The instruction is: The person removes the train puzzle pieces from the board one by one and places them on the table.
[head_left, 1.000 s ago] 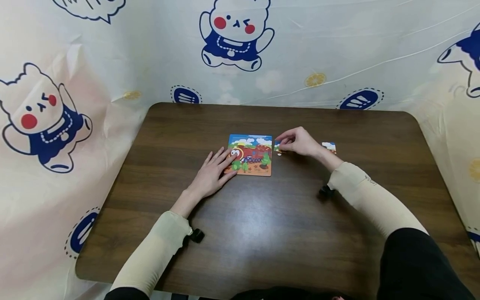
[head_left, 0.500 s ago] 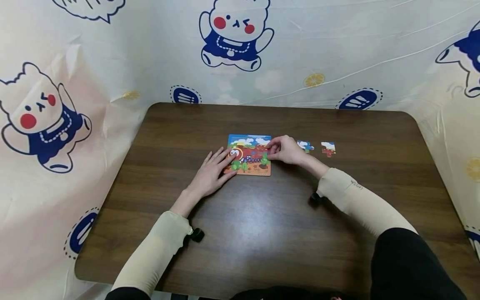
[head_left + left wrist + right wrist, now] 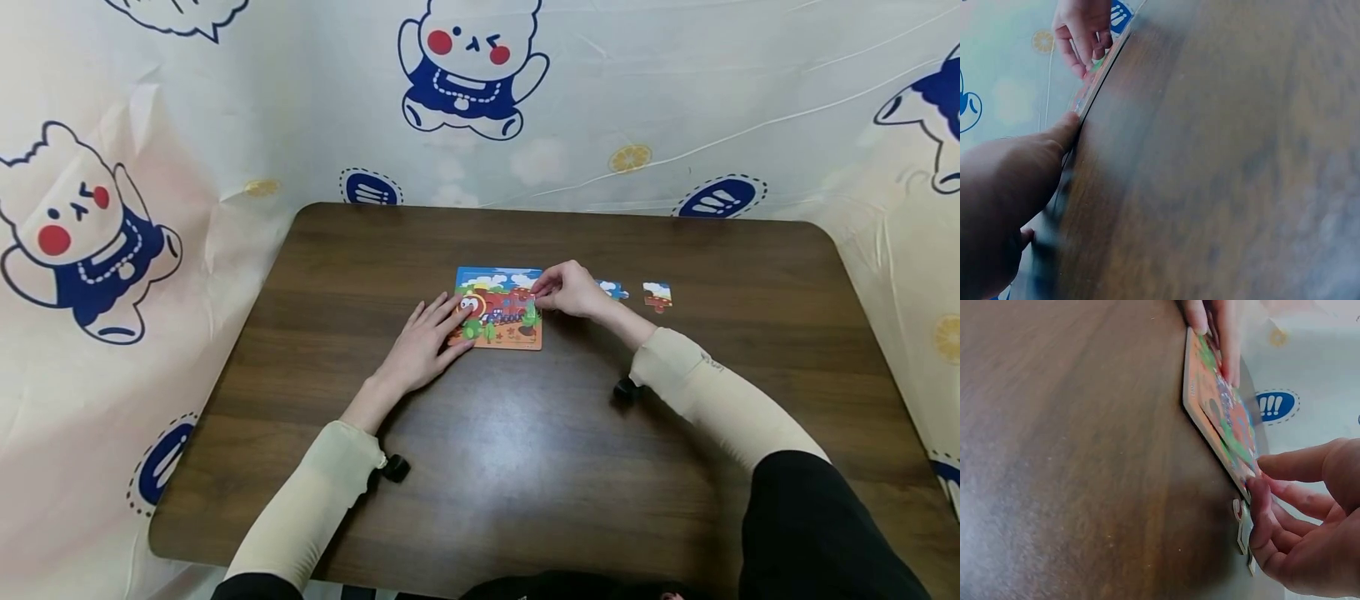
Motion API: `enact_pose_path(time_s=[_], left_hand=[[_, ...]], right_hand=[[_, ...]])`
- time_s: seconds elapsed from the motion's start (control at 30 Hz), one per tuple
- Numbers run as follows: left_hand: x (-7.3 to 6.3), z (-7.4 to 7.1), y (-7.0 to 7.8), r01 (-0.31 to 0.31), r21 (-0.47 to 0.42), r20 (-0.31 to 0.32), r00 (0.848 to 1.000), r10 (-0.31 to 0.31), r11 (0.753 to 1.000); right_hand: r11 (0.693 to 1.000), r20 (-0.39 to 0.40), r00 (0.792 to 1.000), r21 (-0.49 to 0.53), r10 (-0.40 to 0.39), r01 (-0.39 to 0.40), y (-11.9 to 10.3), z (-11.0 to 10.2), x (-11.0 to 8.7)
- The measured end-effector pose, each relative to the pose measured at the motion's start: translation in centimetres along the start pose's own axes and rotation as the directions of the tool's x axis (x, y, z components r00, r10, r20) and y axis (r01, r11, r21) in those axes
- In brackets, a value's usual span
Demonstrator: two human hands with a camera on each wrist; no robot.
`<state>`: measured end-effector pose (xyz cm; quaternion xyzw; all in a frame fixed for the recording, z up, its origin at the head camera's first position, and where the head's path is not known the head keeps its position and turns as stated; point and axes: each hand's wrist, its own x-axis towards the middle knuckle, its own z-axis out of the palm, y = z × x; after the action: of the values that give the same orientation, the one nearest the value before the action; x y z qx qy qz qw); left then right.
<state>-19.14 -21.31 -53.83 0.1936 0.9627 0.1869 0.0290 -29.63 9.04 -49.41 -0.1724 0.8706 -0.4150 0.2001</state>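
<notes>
A square jigsaw puzzle [image 3: 504, 321] with a red cartoon train, blue sky and orange ground lies on the table. My left hand [image 3: 426, 343] rests on its left side with straight, spread fingers. At the puzzle's upper right edge, my right hand [image 3: 572, 292] pinches a puzzle piece [image 3: 1250, 466] between thumb and curled fingers, which mostly hide it. In the right wrist view the picture layer stands slightly raised over the board's border near those fingertips. One loose sky piece [image 3: 615, 290] lies partly behind the right hand, and another piece [image 3: 657, 295] lies farther right.
The brown wooden table [image 3: 420, 500] has rounded corners. A pale curtain [image 3: 300, 100] with cartoon bears hangs behind it and along the sides. Each forearm wears a light sleeve with a small black device [image 3: 395, 468] at the wrist.
My right hand has moved left with a puzzle piece from beside the board to its right edge, uncovering the loose pieces, then shifted slightly up. My left hand has stayed in place.
</notes>
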Motion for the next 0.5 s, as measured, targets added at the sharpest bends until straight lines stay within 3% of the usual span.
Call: enact_pose_path(time_s=[0.13, 0.27, 0.4, 0.5], left_hand=[[0.1, 0.0, 0.1, -0.013, 0.024, 0.011, 1.0, 0.013, 1.0], [0.3, -0.1, 0.3, -0.07, 0.102, 0.057, 0.996, 0.065, 0.992], [0.7, -0.6, 0.8, -0.166, 0.165, 0.159, 0.977, 0.139, 0.972], [0.9, -0.9, 1.0, -0.2, 0.159, 0.228, 0.96, 0.161, 0.967]], right_hand=[[0.995, 0.02, 0.996, 0.06, 0.084, -0.085, -0.3, -0.3, 0.1], [0.985, 0.04, 0.99, 0.098, 0.135, -0.139, -0.3, -0.5, 0.4], [0.986, 0.06, 0.989, 0.088, 0.135, -0.14, -0.3, -0.5, 0.7], [0.988, 0.079, 0.989, 0.085, 0.125, -0.132, -0.3, -0.5, 0.9]])
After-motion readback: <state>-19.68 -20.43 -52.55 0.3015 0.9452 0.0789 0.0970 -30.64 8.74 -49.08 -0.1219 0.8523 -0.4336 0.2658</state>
